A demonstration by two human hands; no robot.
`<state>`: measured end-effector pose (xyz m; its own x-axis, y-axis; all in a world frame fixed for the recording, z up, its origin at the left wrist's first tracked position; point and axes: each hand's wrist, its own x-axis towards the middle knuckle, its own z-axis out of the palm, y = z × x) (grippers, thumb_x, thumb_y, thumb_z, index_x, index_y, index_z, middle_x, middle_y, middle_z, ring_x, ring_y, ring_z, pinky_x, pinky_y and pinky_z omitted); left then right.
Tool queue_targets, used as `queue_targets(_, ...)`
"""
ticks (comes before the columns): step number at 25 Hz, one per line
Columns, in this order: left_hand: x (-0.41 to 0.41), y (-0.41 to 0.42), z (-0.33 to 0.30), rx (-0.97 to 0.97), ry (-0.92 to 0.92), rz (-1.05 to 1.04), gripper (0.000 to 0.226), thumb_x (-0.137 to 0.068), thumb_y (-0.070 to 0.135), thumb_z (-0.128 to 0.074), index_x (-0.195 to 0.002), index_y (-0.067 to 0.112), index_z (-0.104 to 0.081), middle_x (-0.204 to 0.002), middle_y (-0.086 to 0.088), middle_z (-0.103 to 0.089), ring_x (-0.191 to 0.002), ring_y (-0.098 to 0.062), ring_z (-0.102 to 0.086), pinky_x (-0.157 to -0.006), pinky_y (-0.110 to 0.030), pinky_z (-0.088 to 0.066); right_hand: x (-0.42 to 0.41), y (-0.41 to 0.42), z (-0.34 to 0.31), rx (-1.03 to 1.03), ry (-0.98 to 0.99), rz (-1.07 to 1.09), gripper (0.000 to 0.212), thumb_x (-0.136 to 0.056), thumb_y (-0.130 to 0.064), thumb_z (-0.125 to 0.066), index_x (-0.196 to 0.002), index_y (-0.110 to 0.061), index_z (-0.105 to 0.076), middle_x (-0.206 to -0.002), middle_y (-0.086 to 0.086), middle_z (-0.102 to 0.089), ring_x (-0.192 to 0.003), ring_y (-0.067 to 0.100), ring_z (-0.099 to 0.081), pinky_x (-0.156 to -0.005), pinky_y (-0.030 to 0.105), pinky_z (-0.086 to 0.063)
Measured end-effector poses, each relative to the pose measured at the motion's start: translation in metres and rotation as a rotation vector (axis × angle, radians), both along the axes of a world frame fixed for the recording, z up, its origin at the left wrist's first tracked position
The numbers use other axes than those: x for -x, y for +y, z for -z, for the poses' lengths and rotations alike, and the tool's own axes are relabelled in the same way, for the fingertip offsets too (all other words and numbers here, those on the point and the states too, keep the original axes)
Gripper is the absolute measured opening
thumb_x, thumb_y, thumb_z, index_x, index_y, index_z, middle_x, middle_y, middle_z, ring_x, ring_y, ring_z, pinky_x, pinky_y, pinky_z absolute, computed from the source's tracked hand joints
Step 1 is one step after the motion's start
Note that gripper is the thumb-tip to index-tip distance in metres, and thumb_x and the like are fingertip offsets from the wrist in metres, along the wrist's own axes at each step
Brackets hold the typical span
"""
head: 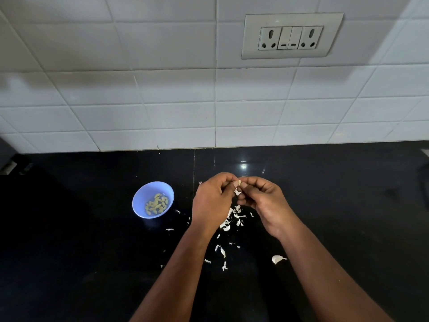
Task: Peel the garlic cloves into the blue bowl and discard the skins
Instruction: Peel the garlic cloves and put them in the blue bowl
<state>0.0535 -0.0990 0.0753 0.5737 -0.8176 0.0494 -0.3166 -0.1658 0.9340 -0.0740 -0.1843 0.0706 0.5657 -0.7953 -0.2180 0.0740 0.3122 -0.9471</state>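
Above the black counter, my left hand (212, 201) and my right hand (264, 201) meet fingertip to fingertip and both pinch one small garlic clove (238, 188), whose pale skin shows between the thumbs. The blue bowl (141, 198) stands to the left of my hands and holds several peeled yellowish cloves (157, 204). White garlic skins (232, 219) lie scattered on the counter beneath and in front of my hands. One larger piece of garlic (278, 259), skin or clove I cannot tell, lies alone near my right forearm.
The black counter (92, 240) runs back to a white tiled wall (162, 89) with a socket panel (291, 36). A dark object (9, 159) sits at the far left edge.
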Motion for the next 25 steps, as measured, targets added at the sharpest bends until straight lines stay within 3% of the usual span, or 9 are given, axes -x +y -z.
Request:
queue_targets(2,0.002,-0.002,-0.005,0.009,0.151,0.003,0.011,-0.102,0.02,-0.067,-0.097,0.026,-0.075,-0.081,0.003,-0.074,-0.071,-0.011,-0.069,-0.066,-0.031,-0.058,0.002,-0.001,-0.001,-0.044,-0.063,-0.033,0.013,-0.098,-0.003,-0.065,-0.106,-0.004,-0.076,-0.084,0.011,-0.073,-0.073,0.016,-0.067,-0.072,0.029,-0.062)
queue_targets(5,0.002,-0.001,-0.013,0.016,0.505,0.028,0.011,-0.103,0.012,-0.064,-0.098,0.012,-0.074,-0.069,-0.002,-0.065,-0.059,-0.009,-0.058,-0.044,-0.02,-0.038,0.005,-0.001,-0.001,-0.101,-0.16,-0.082,0.015,-0.094,-0.006,-0.068,-0.108,-0.003,-0.073,-0.084,0.012,-0.07,-0.072,0.016,-0.066,-0.068,0.026,-0.061)
queue_targets(7,0.002,0.0,-0.015,-0.01,0.617,0.04,0.014,-0.104,0.013,-0.063,-0.096,0.013,-0.074,-0.068,0.0,-0.062,-0.056,-0.007,-0.056,-0.041,-0.019,-0.031,0.006,0.0,0.0,-0.118,-0.19,-0.104,0.018,-0.09,-0.009,-0.07,-0.107,-0.004,-0.074,-0.085,0.011,-0.07,-0.072,0.016,-0.066,-0.07,0.027,-0.062)
queue_targets(12,0.011,0.005,-0.011,-0.115,0.589,-0.023,0.022,-0.109,0.021,-0.054,-0.102,0.009,-0.071,-0.07,0.004,-0.061,-0.057,-0.004,-0.053,-0.045,-0.02,-0.035,0.0,0.005,0.004,-0.129,-0.179,-0.037,0.023,-0.098,-0.006,-0.066,-0.12,-0.004,-0.072,-0.088,0.01,-0.072,-0.077,0.017,-0.068,-0.078,0.027,-0.063)
queue_targets(15,0.012,0.01,-0.005,-0.139,0.578,-0.072,0.025,-0.11,0.021,-0.049,-0.106,0.007,-0.07,-0.073,0.003,-0.062,-0.057,-0.005,-0.053,-0.045,-0.022,-0.035,-0.001,0.008,0.003,0.036,-0.032,0.017,0.021,-0.097,-0.008,-0.069,-0.117,-0.01,-0.077,-0.095,0.012,-0.076,-0.081,0.019,-0.068,-0.087,0.035,-0.061)
queue_targets(17,0.012,0.013,-0.004,-0.123,0.581,-0.113,0.026,-0.109,0.026,-0.055,-0.103,0.005,-0.07,-0.073,0.001,-0.062,-0.056,-0.007,-0.053,-0.044,-0.023,-0.035,-0.001,0.012,0.0,0.154,0.036,0.049,0.017,-0.097,-0.008,-0.071,-0.111,-0.014,-0.08,-0.099,0.012,-0.079,-0.081,0.018,-0.069,-0.085,0.032,-0.06)
queue_targets(20,0.011,0.015,-0.005,-0.058,0.61,-0.152,0.029,-0.099,0.034,-0.072,-0.089,0.007,-0.071,-0.07,0.0,-0.063,-0.057,-0.008,-0.054,-0.044,-0.023,-0.036,-0.002,0.019,-0.008,0.31,0.107,0.086,0.014,-0.097,-0.011,-0.073,-0.108,-0.017,-0.08,-0.099,-0.001,-0.08,-0.091,0.011,-0.074,-0.084,0.022,-0.058)
queue_targets(25,0.01,0.018,-0.01,0.002,0.856,-0.132,0.018,-0.095,0.028,-0.077,-0.094,0.01,-0.075,-0.076,-0.001,-0.067,-0.06,-0.008,-0.058,-0.043,-0.021,-0.035,-0.001,0.024,-0.013,0.518,0.211,0.101,0.011,-0.094,-0.014,-0.076,-0.102,-0.018,-0.081,-0.097,-0.017,-0.077,-0.094,0.0,-0.073,-0.08,0.011,-0.053)
